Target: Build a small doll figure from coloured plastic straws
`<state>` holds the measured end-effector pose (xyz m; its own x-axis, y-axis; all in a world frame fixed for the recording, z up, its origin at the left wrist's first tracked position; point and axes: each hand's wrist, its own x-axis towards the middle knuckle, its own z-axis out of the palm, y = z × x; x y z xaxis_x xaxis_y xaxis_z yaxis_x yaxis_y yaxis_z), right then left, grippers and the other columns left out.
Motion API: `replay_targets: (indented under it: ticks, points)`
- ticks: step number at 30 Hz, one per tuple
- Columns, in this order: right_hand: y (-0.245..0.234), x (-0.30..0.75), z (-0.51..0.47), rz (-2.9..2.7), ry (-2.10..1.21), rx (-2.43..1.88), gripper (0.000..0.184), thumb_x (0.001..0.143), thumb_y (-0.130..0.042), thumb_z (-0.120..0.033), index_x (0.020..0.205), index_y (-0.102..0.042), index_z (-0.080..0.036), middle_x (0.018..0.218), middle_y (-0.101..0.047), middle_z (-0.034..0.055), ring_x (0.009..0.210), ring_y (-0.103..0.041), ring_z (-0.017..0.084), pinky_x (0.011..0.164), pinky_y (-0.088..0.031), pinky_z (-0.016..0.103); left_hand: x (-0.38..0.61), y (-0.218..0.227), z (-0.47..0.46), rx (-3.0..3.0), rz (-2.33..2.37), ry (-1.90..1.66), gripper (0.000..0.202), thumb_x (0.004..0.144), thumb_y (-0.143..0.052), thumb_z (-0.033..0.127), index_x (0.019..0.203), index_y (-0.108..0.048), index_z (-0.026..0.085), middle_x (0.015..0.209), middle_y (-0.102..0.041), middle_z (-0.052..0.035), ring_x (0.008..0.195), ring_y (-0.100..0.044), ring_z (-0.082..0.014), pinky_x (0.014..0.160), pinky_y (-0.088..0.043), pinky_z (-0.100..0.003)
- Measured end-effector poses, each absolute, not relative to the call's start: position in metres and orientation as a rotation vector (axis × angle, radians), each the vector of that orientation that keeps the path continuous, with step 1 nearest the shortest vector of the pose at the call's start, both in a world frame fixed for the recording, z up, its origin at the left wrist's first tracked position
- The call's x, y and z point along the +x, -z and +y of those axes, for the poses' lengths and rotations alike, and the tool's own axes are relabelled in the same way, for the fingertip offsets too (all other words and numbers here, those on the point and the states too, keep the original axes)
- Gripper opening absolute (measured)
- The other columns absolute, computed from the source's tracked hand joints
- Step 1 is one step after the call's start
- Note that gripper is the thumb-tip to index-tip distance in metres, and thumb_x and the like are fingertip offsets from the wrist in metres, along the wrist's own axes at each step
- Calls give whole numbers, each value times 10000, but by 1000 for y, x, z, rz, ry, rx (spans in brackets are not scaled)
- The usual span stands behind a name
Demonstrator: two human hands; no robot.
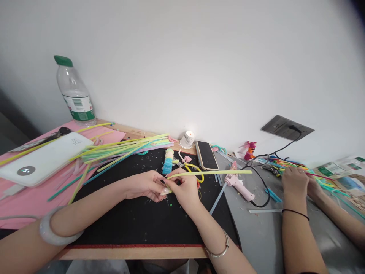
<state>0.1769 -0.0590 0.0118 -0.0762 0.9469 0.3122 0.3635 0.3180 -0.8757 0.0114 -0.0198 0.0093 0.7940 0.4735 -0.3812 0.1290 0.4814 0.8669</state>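
The fuzzy stick (219, 172) is pale yellow, long, thin and nearly straight. It is in the right hand (185, 190), which pinches it near its 9 o'clock end. The other end points to 3 o'clock and covers a bit of the pink glue gun (241, 187). The left hand (146, 186) has bent fingers by the pinched end, but fingers hide that spot, so I cannot tell what it grips.

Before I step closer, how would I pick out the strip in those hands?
Find the black mat. Over it, the left hand and right hand meet at a yellow strip. Unlike the piled strips, it is held, its free end stretching past the phone.
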Motion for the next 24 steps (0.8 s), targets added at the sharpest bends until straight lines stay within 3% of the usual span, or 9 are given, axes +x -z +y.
replay_targets:
  ticks: [8, 11, 15, 24]
  points:
    - [-8, 175, -62, -1744, -582, -1164, 97, 770, -657, -167, 678, -647, -196, 654, -651, 21, 646, -611, 167, 633, -475, 299, 16, -11, -25, 1052, 705, -372, 73, 706, -669, 163, 768, -654, 127, 660, -614, -11, 628, -570, -105, 643, -457, -218]
    - [-13, 176, -61, -1646, -602, -1075, 91, 782, -640, -151, 703, -641, -195, 762, -682, 44, 777, -641, 188, 755, -488, 340, 19, -12, -25, 1010, 747, -528, 83, 709, -689, 186, 765, -666, 130, 667, -600, -2, 640, -558, -104, 669, -460, -224]
    - [-16, 178, -56, -1478, -597, -1074, 83, 765, -650, -153, 694, -635, -193, 916, -646, 62, 905, -614, 197, 866, -456, 378, 19, -12, -22, 920, 739, -706, 216, 723, -717, 228, 919, -695, 138, 757, -634, -21, 698, -564, -113, 733, -469, -248]
    - [-12, 184, -46, -1242, -1012, -1068, 180, 726, -696, -282, 627, -587, -178, 751, -610, 29, 759, -584, 167, 705, -480, 304, 19, -12, -20, 803, 708, -818, 282, 710, -758, 252, 972, -694, 170, 788, -666, -26, 732, -586, -122, 743, -486, -255]
